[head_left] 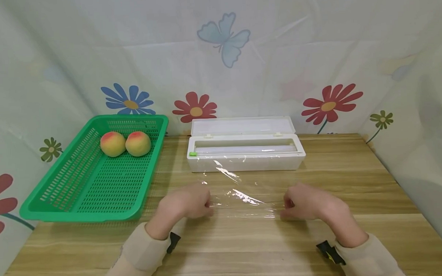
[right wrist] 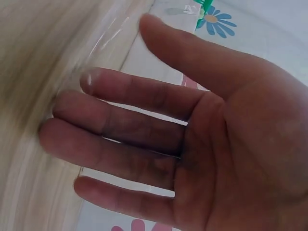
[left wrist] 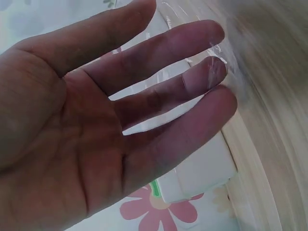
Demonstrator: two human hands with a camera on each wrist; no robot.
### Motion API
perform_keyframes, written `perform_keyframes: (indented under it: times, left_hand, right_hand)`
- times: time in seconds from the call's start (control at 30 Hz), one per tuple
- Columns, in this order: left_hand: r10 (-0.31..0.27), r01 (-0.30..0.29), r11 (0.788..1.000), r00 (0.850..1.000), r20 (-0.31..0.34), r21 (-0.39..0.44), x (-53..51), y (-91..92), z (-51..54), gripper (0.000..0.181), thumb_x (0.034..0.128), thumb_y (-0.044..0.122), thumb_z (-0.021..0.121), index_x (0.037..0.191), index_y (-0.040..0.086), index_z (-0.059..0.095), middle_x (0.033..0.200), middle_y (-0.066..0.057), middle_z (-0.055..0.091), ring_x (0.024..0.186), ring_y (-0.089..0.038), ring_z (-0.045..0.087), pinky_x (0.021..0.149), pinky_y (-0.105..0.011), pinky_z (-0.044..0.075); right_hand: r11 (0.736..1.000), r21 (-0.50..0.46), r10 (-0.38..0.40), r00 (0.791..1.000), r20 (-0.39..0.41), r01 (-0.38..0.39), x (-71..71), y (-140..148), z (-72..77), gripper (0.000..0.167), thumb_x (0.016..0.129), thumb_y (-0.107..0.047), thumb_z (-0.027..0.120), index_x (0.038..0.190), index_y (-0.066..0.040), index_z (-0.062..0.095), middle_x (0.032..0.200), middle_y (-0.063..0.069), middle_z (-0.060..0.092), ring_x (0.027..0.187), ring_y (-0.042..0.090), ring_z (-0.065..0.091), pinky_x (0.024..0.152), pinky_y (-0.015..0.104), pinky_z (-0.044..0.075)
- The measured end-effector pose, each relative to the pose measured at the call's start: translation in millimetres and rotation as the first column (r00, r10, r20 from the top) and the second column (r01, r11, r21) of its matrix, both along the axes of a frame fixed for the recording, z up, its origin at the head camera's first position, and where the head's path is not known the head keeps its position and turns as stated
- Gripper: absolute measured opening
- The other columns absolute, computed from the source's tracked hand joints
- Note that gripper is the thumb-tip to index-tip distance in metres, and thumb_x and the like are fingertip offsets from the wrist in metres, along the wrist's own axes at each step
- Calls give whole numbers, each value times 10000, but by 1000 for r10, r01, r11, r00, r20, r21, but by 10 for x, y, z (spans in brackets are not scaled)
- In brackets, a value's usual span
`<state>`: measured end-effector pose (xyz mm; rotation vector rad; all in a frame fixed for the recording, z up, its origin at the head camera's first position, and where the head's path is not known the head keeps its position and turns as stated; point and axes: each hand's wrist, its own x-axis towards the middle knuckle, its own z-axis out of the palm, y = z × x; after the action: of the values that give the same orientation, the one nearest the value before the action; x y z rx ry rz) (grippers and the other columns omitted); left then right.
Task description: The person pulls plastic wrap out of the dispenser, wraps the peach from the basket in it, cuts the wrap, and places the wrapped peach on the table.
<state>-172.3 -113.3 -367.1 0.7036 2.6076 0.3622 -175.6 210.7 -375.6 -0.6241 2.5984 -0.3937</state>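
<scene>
Clear plastic wrap (head_left: 241, 182) stretches from the front of a white wrap dispenser (head_left: 245, 163) towards me, between both hands. My left hand (head_left: 186, 201) is at the sheet's near left corner. In the left wrist view its fingers (left wrist: 168, 91) are nearly straight, with film against some fingertips and the thumb apart. At the near right corner is my right hand (head_left: 311, 202). The right wrist view shows fairly straight fingers (right wrist: 130, 130), film touching the index fingertip, and the thumb standing away. The dispenser's lid (head_left: 242, 126) is raised, and a roll (head_left: 245, 149) lies inside.
A green slider (head_left: 193, 154) sits at the left end of the dispenser's front edge. On the left stands a green mesh basket (head_left: 81, 216) holding two peaches (head_left: 112, 144). A flowered curtain (head_left: 263, 79) hangs behind the wooden table (head_left: 247, 255).
</scene>
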Motion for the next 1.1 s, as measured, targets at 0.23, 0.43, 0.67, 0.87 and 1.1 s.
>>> perform_keyframes:
  times: [0.23, 0.43, 0.67, 0.87, 1.1]
  left_hand:
    - [2, -2, 1000, 1000, 6, -11, 21, 10, -1, 466, 960, 190, 731, 548, 144, 518, 525, 82, 364, 510, -78, 366, 508, -257, 315]
    - [16, -16, 1000, 1000, 0, -16, 15, -2, -14, 336, 937, 209, 760, 640, 137, 622, 618, 45, 534, 579, -100, 476, 555, -282, 404]
    - [3, 0, 998, 999, -42, 58, -2, -36, 107, 148, 967, 191, 730, 869, 91, 682, 814, 10, 632, 725, -136, 572, 683, -335, 511]
    - [-29, 54, 989, 984, -178, 137, 54, -198, 374, 223, 987, 222, 716, 1148, 72, 678, 1032, -4, 676, 924, -191, 633, 840, -367, 538]
    - [64, 12, 979, 929, -366, 202, 244, -567, 726, 291, 985, 240, 724, 1232, 96, 675, 1132, -8, 627, 894, -151, 612, 802, -354, 540]
  right_hand:
    - [999, -44, 8, 1000, -11, -8, -4, 9, 0, 370, 975, -252, 712, 628, -159, 626, 539, -103, 389, 501, 49, 358, 488, 235, 279]
    - [997, -74, -24, 1000, -19, 22, 9, 32, 43, 310, 973, -190, 713, 685, -129, 616, 562, -47, 499, 466, 93, 484, 490, 274, 390]
    - [984, -115, -160, 952, -263, 134, -91, 128, 167, 184, 997, -218, 688, 860, -102, 644, 691, -16, 554, 609, 156, 500, 545, 334, 422]
    - [932, -290, -336, 812, -478, 215, -280, 315, 177, 230, 994, -150, 689, 1064, 67, 655, 952, 204, 664, 854, 386, 634, 760, 539, 532]
    - [923, -318, -354, 809, -469, 219, -454, 408, 126, 443, 985, -110, 696, 1351, 106, 570, 1341, 329, 549, 1247, 527, 498, 1020, 682, 401]
